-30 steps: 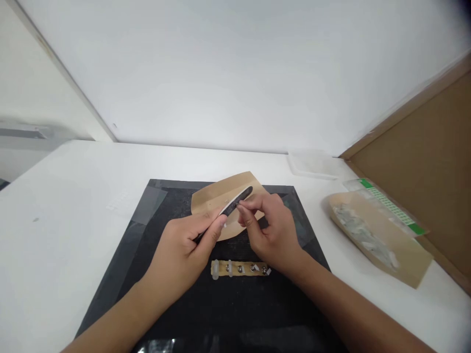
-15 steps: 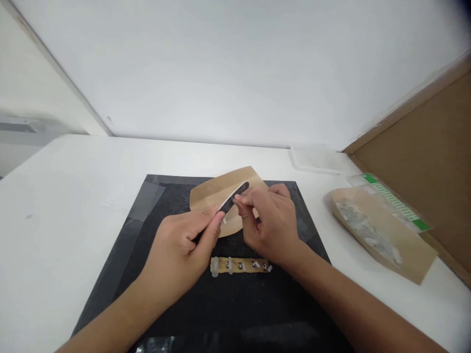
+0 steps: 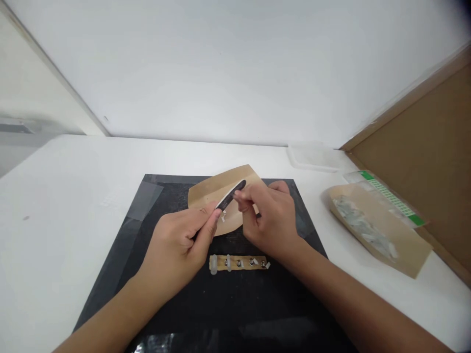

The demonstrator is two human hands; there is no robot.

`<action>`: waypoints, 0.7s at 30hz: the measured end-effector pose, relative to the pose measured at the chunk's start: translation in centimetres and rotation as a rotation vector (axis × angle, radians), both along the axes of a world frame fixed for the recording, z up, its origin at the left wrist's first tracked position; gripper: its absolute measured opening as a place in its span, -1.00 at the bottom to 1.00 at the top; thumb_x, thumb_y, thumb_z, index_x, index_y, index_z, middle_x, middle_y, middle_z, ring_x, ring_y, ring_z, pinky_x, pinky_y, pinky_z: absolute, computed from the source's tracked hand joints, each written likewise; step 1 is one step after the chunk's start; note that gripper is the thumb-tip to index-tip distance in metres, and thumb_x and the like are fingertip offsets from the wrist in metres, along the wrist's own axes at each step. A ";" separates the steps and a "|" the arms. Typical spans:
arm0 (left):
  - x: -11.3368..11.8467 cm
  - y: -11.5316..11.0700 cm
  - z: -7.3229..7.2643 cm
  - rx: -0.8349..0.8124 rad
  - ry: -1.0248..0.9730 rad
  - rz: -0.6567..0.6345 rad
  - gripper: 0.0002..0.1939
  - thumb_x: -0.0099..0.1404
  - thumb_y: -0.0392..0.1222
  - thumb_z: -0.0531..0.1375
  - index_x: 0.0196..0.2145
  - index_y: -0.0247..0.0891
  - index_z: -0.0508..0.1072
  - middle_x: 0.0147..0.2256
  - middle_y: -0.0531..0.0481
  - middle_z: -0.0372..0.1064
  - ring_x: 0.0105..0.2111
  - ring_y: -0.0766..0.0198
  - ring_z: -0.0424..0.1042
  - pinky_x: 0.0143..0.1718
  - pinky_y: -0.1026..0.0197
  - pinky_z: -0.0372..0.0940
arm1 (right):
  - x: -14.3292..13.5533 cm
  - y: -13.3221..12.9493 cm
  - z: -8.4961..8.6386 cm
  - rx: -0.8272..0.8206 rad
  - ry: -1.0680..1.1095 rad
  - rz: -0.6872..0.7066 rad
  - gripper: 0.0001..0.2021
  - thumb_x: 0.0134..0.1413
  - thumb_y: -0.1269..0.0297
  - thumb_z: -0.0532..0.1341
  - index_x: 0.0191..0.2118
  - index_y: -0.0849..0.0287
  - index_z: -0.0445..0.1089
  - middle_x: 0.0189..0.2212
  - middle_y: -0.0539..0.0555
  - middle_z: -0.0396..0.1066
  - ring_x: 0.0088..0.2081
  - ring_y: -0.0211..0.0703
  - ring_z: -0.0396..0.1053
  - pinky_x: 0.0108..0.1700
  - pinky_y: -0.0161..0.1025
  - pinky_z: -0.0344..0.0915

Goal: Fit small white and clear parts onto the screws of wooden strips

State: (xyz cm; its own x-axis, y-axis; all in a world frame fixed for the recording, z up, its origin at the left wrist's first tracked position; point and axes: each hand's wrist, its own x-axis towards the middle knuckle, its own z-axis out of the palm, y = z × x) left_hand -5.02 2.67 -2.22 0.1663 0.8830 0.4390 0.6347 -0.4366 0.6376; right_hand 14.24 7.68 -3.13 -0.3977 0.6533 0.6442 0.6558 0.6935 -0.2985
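My left hand point(image 3: 184, 233) pinches a slim dark nail file point(image 3: 231, 194) with a pale edge. The file slants up and to the right. My right hand point(image 3: 270, 211) is closed in a pinch at the file's dark face; whatever sits between its fingertips is too small and hidden to make out. Beneath both hands lies a brown paper piece point(image 3: 213, 190), with small white bits point(image 3: 223, 216) on it. Nearer to me, a short tan strip point(image 3: 233, 263) carries several shiny metal studs and small clear or white pieces.
A black mat point(image 3: 221, 304) lies under my hands on the white table point(image 3: 47, 245). On the right, a brown paper holder point(image 3: 401, 245) contains clear plastic pieces point(image 3: 364, 225), beside a green-and-white labelled packet point(image 3: 390, 196). A clear tray point(image 3: 314, 156) stands at the back, by the wall.
The view has shifted slightly. My right fingertips have moved only a little along the file; both hands keep nearly the same pose.
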 end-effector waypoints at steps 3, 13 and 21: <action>-0.1 0.0 -0.1 0.029 0.001 0.003 -0.60 0.53 -0.25 0.15 -0.52 -0.26 0.39 -0.59 0.14 0.26 -0.61 0.42 0.28 -0.49 0.29 0.14 | -0.1 -0.1 0.1 -0.068 -0.062 0.125 -0.83 0.31 0.48 0.13 -0.32 0.09 0.26 -0.53 -0.10 0.44 -0.50 -0.25 0.35 -0.27 -0.11 0.02; -0.4 0.1 -0.5 0.029 0.057 0.095 -0.66 0.59 -0.15 0.09 0.15 -0.21 0.57 -0.21 -0.04 0.58 -0.17 0.19 0.58 -0.11 0.21 0.41 | 1.3 0.0 0.5 -0.498 0.344 0.197 -0.93 0.44 0.24 0.20 -0.10 0.07 0.29 -0.32 0.00 0.50 -0.34 -0.22 0.50 -0.31 -0.20 0.37; -0.9 0.3 -0.6 -0.033 0.122 0.137 -0.53 0.63 -0.09 0.00 0.37 -0.20 0.37 -0.33 0.00 0.37 -0.28 0.21 0.46 -0.12 0.17 0.43 | 1.3 -1.0 0.5 -0.651 0.515 0.228 -0.87 0.40 0.20 0.26 -0.17 0.08 0.31 -0.33 -0.02 0.51 -0.39 -0.26 0.53 -0.36 -0.26 0.49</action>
State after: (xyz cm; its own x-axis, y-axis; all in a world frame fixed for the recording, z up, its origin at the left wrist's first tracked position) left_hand -5.89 2.93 -2.80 0.0936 0.9146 0.3933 0.7606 -0.3206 0.5646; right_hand 15.58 6.69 -2.59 -0.3254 0.8949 0.3052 0.1944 0.3792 -0.9046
